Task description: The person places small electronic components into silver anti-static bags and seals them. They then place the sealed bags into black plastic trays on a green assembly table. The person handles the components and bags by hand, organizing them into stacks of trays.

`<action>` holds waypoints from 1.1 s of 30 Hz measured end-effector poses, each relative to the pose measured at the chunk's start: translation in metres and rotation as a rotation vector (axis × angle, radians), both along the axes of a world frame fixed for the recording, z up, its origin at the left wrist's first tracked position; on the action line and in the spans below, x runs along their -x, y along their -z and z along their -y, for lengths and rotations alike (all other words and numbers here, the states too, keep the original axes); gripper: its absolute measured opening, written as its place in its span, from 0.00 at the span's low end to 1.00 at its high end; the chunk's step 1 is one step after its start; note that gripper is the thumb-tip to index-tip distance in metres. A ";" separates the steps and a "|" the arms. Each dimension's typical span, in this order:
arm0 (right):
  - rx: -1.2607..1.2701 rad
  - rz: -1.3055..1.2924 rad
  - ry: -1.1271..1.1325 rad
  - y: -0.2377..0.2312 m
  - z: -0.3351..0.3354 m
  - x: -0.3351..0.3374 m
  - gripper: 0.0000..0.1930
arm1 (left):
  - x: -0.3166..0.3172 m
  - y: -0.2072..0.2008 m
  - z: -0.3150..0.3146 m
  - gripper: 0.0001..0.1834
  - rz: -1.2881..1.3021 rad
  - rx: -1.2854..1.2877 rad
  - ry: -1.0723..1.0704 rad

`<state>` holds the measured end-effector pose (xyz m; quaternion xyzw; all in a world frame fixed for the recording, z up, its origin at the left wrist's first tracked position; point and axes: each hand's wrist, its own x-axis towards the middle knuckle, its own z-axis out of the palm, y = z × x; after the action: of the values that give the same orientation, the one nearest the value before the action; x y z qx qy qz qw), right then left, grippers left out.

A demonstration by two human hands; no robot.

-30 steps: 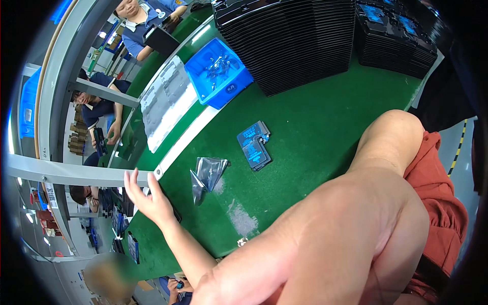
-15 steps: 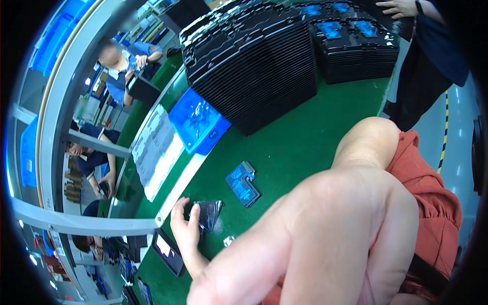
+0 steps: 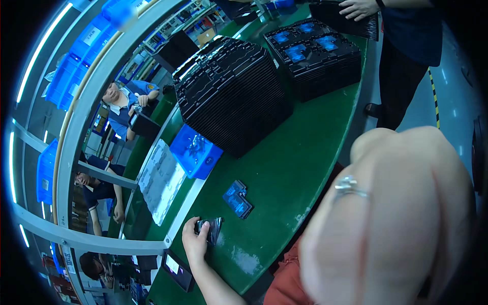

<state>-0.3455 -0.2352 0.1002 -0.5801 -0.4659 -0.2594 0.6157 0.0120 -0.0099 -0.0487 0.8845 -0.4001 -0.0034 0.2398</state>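
On the green table, my left hand [image 3: 194, 241] has its thumb over a small flat, glossy black piece [image 3: 213, 230], its fingers curled at the piece's far left edge. Just beyond lies an L-shaped flat part [image 3: 237, 199], dark with a blue face; neither hand touches it. My right hand [image 3: 381, 213] looms large and blurred at the right, raised close to the camera, a ring on one finger. Its fingers are bent and pressed together. Their tips are out of sight, so anything between them is hidden.
A tall stack of black trays [image 3: 231, 101] stands beyond, beside a lower stack [image 3: 325, 71] bearing blue parts. A blue bin [image 3: 195, 152], a dark screen device [image 3: 177, 272] and a metal frame [image 3: 117, 244] line the left. A co-worker's hand [image 3: 358, 8] rests on trays.
My right hand has swung right and off the view of the table. The whole view has shifted, showing more table edge. My left thumb now lies further over the black piece.
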 end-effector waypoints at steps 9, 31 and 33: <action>-0.049 0.026 0.088 -0.016 -0.025 0.060 0.04 | -0.001 0.005 0.002 0.23 0.001 -0.010 0.006; -0.158 0.157 0.281 0.025 -0.045 0.031 0.08 | -0.024 0.022 -0.003 0.22 -0.003 0.009 0.045; -0.155 0.158 0.274 0.027 -0.046 0.029 0.07 | -0.024 0.021 -0.002 0.21 -0.033 0.020 0.046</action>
<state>-0.3746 -0.1891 0.0734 -0.5666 -0.4080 -0.4207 0.5792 0.0357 -0.0079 -0.0695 0.8726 -0.4162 -0.0194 0.2549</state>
